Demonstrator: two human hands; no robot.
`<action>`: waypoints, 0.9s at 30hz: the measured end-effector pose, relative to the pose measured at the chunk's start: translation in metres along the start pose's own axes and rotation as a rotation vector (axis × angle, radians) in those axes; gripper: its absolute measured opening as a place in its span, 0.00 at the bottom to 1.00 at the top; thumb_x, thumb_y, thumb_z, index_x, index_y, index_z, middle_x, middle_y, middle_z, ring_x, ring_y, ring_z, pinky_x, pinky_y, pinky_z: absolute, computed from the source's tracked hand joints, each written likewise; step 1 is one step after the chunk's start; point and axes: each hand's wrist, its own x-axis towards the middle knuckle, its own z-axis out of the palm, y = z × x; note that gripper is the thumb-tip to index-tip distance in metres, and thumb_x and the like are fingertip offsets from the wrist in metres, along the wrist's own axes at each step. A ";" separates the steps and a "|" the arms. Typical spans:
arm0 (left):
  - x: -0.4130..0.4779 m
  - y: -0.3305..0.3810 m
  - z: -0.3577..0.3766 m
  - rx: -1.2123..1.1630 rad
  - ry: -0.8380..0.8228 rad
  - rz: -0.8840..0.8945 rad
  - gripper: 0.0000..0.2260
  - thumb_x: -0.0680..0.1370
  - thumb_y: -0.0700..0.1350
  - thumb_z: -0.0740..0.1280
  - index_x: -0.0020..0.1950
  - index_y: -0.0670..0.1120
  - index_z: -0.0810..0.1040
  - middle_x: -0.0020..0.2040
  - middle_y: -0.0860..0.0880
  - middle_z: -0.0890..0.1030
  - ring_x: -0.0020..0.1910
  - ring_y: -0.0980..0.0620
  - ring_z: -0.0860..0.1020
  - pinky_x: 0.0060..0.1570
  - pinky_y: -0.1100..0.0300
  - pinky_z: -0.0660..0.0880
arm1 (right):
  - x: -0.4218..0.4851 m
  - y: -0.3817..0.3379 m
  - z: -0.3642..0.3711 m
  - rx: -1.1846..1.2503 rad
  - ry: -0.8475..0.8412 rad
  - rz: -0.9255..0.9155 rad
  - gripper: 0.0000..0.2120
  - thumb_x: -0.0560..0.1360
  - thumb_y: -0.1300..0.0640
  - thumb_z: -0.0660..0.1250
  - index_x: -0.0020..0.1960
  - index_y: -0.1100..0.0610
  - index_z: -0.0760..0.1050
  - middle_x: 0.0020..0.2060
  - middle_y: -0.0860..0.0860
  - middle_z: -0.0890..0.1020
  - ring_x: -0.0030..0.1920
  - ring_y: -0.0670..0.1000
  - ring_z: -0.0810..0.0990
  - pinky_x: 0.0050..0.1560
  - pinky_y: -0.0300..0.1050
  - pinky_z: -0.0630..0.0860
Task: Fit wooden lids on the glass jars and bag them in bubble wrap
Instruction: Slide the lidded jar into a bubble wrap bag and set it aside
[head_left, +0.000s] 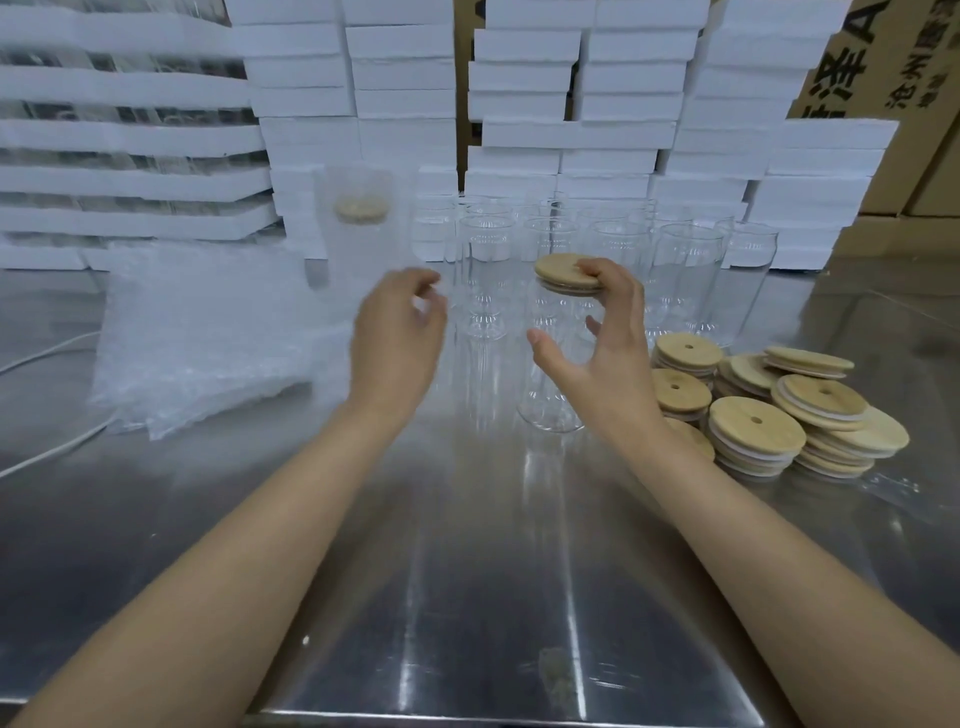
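A clear glass jar (553, 374) stands on the steel table in front of me with a round wooden lid (563, 273) resting on its mouth. My right hand (608, 343) has its fingertips on the lid's right edge, thumb spread beside the jar wall. My left hand (397, 338) hovers to the jar's left, fingers loosely curled and holding nothing. A lidded jar inside a bubble wrap bag (358, 234) stands behind my left hand. Several bare jars (680, 275) stand in rows at the back.
Stacks of wooden lids (753, 431) lie at the right. A pile of bubble wrap bags (202, 343) lies at the left, with a white cable (47, 452) near it. White foam blocks (613, 130) and cardboard boxes (883, 67) wall off the back.
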 end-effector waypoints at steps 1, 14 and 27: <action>-0.007 0.004 0.008 -0.111 -0.143 -0.076 0.12 0.79 0.42 0.66 0.61 0.42 0.78 0.54 0.46 0.81 0.43 0.50 0.80 0.50 0.59 0.76 | 0.000 0.000 -0.001 -0.012 0.006 -0.006 0.30 0.72 0.54 0.74 0.68 0.46 0.61 0.66 0.49 0.63 0.66 0.45 0.66 0.63 0.30 0.66; -0.012 -0.017 -0.002 0.270 -0.895 -0.008 0.08 0.72 0.50 0.75 0.45 0.48 0.80 0.43 0.52 0.80 0.39 0.59 0.76 0.38 0.68 0.70 | 0.004 0.020 -0.021 -0.071 0.158 0.016 0.28 0.70 0.51 0.74 0.66 0.48 0.64 0.62 0.46 0.64 0.63 0.46 0.70 0.62 0.40 0.71; -0.002 0.007 -0.031 -1.079 -0.868 -0.375 0.12 0.62 0.45 0.80 0.43 0.52 0.87 0.40 0.55 0.85 0.38 0.60 0.83 0.38 0.66 0.78 | 0.006 0.017 -0.022 -0.058 0.117 0.029 0.31 0.70 0.48 0.74 0.68 0.55 0.66 0.62 0.47 0.62 0.64 0.50 0.70 0.63 0.46 0.72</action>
